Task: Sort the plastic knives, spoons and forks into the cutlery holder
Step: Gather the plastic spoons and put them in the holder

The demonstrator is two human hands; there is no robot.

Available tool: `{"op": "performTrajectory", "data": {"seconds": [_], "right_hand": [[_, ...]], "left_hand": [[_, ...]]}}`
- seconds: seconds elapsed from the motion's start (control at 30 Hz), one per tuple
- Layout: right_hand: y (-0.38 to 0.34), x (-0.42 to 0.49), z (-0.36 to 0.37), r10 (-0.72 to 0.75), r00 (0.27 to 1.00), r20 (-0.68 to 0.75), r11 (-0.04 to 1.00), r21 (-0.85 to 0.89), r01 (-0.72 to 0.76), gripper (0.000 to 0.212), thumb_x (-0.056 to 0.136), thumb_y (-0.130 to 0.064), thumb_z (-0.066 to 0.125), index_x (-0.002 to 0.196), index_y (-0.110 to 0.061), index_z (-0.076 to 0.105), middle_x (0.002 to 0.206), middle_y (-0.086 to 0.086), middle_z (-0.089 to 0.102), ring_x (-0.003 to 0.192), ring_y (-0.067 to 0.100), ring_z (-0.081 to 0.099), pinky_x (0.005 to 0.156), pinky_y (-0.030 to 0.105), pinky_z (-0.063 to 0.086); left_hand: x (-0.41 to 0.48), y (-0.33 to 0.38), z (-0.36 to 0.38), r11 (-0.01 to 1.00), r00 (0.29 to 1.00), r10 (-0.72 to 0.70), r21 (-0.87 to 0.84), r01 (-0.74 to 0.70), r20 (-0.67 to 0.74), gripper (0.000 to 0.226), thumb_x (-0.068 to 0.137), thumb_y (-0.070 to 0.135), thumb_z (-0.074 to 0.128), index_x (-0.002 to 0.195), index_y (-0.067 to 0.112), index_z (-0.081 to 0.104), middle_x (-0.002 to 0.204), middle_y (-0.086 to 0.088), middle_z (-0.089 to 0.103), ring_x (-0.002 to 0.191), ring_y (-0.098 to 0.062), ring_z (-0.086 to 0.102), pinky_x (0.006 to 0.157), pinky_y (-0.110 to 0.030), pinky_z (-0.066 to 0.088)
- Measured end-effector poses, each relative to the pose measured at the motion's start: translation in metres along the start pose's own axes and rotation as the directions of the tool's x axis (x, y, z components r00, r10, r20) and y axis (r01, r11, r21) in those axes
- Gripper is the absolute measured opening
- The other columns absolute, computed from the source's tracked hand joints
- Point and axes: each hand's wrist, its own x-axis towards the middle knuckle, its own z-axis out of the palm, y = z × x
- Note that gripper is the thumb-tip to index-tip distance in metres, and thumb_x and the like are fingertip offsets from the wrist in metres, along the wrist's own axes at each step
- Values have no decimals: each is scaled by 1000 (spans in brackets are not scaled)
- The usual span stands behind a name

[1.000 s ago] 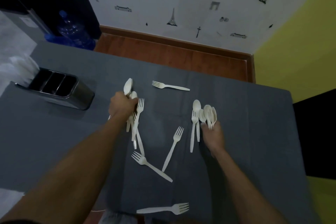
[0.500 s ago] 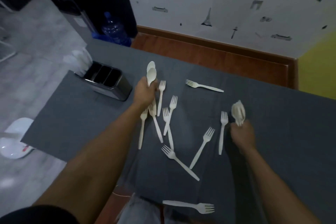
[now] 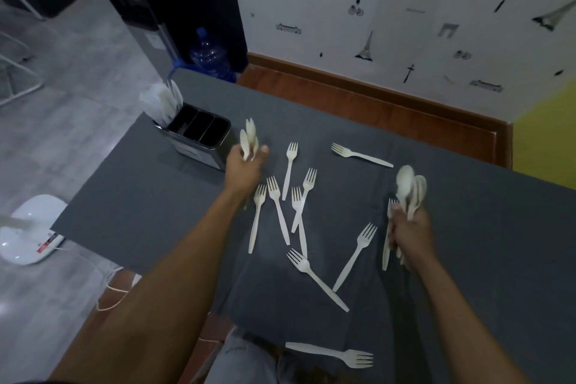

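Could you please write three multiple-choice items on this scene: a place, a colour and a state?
1. Where is the cutlery holder? A) at the left edge of the table B) beside the right hand C) on the floor
2. The table top's colour? A) red B) grey C) green
3. The left hand is A) lying flat B) holding forks C) gripping spoons
1 A: it stands at that edge. 2 B: it looks dark grey. 3 C: spoon bowls stick out of its grip.
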Motion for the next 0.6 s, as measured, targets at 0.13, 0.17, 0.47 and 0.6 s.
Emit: {"op": "performTrajectory", "data": {"seconds": [0.13, 0.17, 0.47, 0.6], "right_hand": [[-10, -21, 24, 31, 993, 113, 999, -30, -28, 12, 101, -25, 64, 91, -21, 58, 56, 3, 49, 36, 16, 40, 39, 24, 36], [-13, -25, 30, 49, 990, 133, 998, -35, -44, 10, 101, -24, 64, 93, -21, 58, 57, 4, 50, 36, 16, 40, 37, 23, 34], [-69, -59, 74, 31, 939, 344, 969, -239, 55, 17, 91, -5, 63, 90, -21, 58, 70, 4, 59, 52, 15, 52, 45, 25, 42], [-88, -70, 87, 31, 866, 498, 910, -373, 182, 15, 94, -8, 56, 87, -21, 61, 63, 2, 59, 40, 13, 51, 39, 24, 42]], "left_hand": [[-30, -8, 18, 934, 957, -267, -215, 286, 115, 25, 91, 20, 81, 76, 15, 61, 54, 8, 54, 45, -6, 52, 44, -23, 43], [-37, -10, 22, 900, 933, -332, -251, 357, 139, 31, 92, 22, 79, 74, 15, 55, 54, 3, 47, 43, -11, 46, 43, -24, 40], [-73, 1, 41, 737, 830, -383, -407, 540, 406, 62, 76, 68, 73, 104, 13, 70, 80, -1, 71, 40, -5, 31, 38, -18, 29], [-77, 1, 51, 780, 863, -315, -411, 472, 395, 80, 52, 80, 85, 91, 12, 75, 72, -5, 69, 51, -11, 38, 52, -27, 30]]}}
